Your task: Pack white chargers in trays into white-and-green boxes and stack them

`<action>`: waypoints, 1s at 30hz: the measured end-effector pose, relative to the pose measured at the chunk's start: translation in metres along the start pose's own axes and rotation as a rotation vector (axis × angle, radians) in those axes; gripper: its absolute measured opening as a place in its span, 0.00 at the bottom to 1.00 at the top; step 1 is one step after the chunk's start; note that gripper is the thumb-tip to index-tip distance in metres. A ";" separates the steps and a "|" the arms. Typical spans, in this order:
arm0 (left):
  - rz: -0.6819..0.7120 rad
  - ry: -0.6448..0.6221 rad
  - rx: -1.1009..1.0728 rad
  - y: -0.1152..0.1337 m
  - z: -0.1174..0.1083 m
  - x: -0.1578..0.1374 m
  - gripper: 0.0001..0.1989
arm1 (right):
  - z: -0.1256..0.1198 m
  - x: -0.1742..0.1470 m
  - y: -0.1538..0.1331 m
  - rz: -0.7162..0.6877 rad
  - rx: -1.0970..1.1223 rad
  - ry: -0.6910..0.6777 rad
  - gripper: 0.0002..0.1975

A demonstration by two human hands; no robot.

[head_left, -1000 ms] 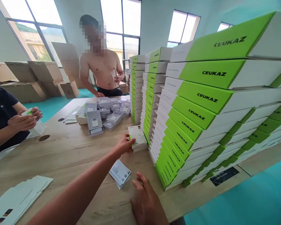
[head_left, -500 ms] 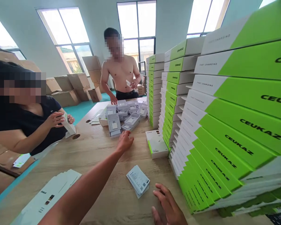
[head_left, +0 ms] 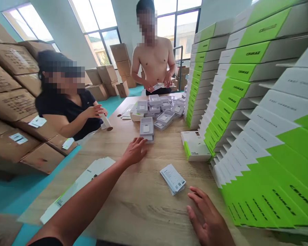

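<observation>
1. Wood-grain table (head_left: 143,215) bears shallow, translucent rectangular trays (head_left: 146,122) with white squares inside, piled at the far middle.
2. Left hand (head_left: 135,151), a second ago on the white-green box (head_left: 196,147) at right, now lies beside the nearest tray, fingers loosely bent; contact cannot be told.
3. Right hand (head_left: 207,217) stays near the leaflets (head_left: 172,177), released, fingers curved apart.

Windows (head_left: 102,13): far, daylight source, panes blown white.
Table (head_left: 149,205): bright, soft shadows.
Left hand (head_left: 135,151): slight motion blur.
Near right boxes (head_left: 279,147): edge-stretched, lettering soft.
</observation>
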State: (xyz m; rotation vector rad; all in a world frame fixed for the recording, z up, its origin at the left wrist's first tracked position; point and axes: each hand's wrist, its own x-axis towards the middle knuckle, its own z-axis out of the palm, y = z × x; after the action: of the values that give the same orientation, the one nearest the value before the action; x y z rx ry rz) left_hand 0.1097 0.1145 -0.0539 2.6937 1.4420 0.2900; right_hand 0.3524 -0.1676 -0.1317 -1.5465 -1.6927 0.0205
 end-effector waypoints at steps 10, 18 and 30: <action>-0.548 -0.086 0.069 -0.124 -0.066 -0.201 0.48 | -0.001 0.007 0.004 -0.041 -0.064 0.023 0.16; -0.547 0.085 0.103 -0.109 -0.057 -0.239 0.46 | 0.020 0.011 -0.046 -0.168 0.024 0.081 0.12; 0.039 0.501 -0.057 -0.051 -0.030 -0.262 0.56 | 0.105 0.116 -0.176 0.409 1.186 -0.647 0.40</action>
State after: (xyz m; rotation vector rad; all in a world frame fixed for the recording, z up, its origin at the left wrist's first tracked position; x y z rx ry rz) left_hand -0.0796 -0.0751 -0.0667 2.7213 1.4493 1.0536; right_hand 0.1598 -0.0618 -0.0474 -0.9101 -1.2744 1.5671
